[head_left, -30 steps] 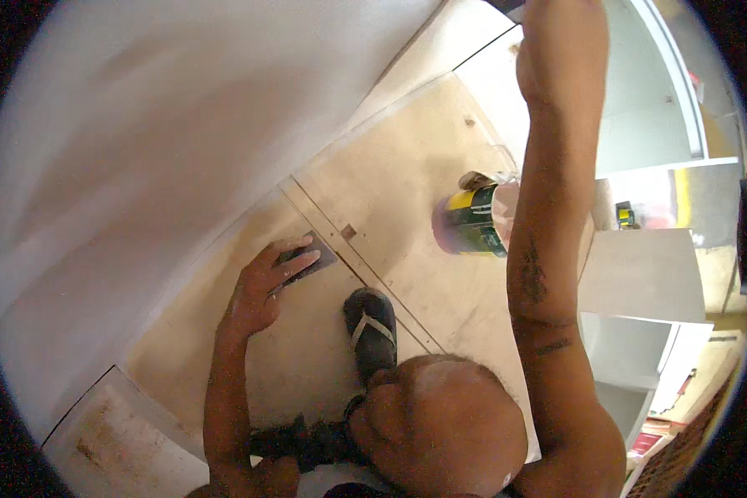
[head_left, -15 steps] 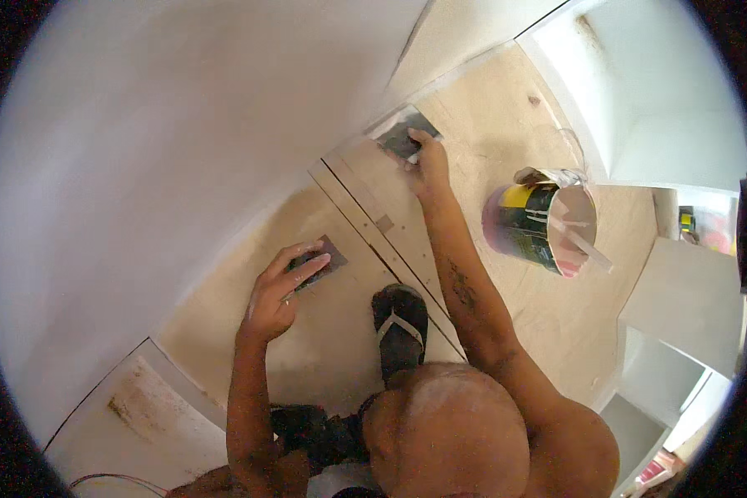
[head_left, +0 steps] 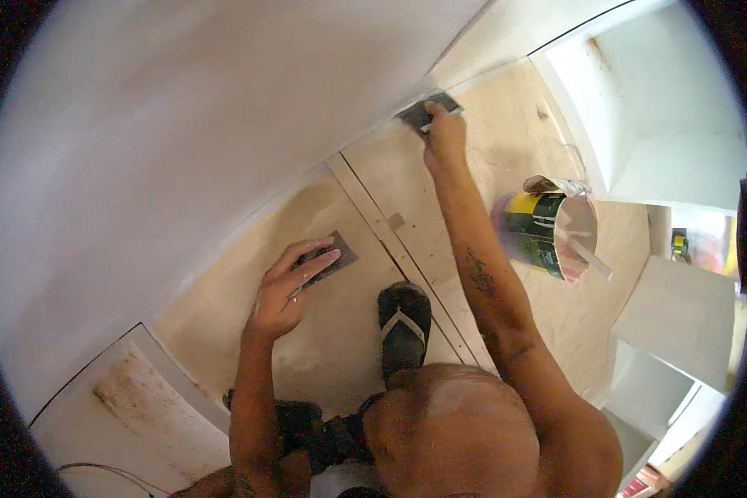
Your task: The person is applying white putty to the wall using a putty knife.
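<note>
My left hand [head_left: 284, 290] is closed on a dark, flat filler spreader [head_left: 340, 253], its fingers stretched along the blade, held above the floor. Farther off, my right hand [head_left: 446, 137] grips a second dark filler spreader [head_left: 419, 112] with a pale edge. That blade lies at the foot of the white wall [head_left: 249, 108], where the wall meets the floor. White smears mark the left fingers. To the right of my right forearm, a bucket [head_left: 533, 232] holds a pinkish-white paste with a pale stick [head_left: 589, 256] leaning out of it.
Light wooden boards [head_left: 307, 357] form the floor, crossed by a dark seam. My foot in a black flip-flop [head_left: 404, 328] rests beside that seam. White cabinet parts [head_left: 676, 311] line the right side. Thin cables [head_left: 112, 469] lie at the lower left, near a brown-stained panel [head_left: 129, 394].
My right hand has moved the spreader farther along the wall's foot, away and to the right. The left hand with its spreader stays almost in place. The view has shifted slightly.
</note>
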Demonstrator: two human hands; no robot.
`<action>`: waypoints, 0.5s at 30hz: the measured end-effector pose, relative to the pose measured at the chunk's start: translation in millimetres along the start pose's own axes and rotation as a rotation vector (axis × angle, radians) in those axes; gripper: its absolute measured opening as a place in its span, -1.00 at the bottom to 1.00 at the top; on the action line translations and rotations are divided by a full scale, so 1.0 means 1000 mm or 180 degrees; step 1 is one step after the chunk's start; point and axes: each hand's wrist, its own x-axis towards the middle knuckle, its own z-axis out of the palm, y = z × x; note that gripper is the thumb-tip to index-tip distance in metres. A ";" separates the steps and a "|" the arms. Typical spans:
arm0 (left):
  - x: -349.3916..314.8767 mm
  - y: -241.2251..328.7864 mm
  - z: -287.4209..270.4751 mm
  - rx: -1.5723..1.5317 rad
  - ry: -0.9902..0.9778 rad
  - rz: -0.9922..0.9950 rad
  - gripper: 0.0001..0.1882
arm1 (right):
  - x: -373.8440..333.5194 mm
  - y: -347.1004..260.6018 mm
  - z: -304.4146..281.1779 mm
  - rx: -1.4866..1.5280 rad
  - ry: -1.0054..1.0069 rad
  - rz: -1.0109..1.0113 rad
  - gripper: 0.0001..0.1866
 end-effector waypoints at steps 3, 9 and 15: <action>-0.002 -0.002 -0.004 -0.0037 0.0007 0.0040 -0.30 | -0.021 -0.051 0.010 -0.0025 -0.0124 -0.0526 -0.83; 0.005 -0.007 -0.009 -0.0027 -0.0156 0.0493 -0.26 | -0.095 -0.183 0.043 -0.0305 -0.0395 -0.1559 -0.84; 0.021 0.006 -0.014 -0.0198 -0.0045 0.0861 -0.26 | -0.191 -0.251 0.123 -0.0539 0.0818 -0.3008 -0.76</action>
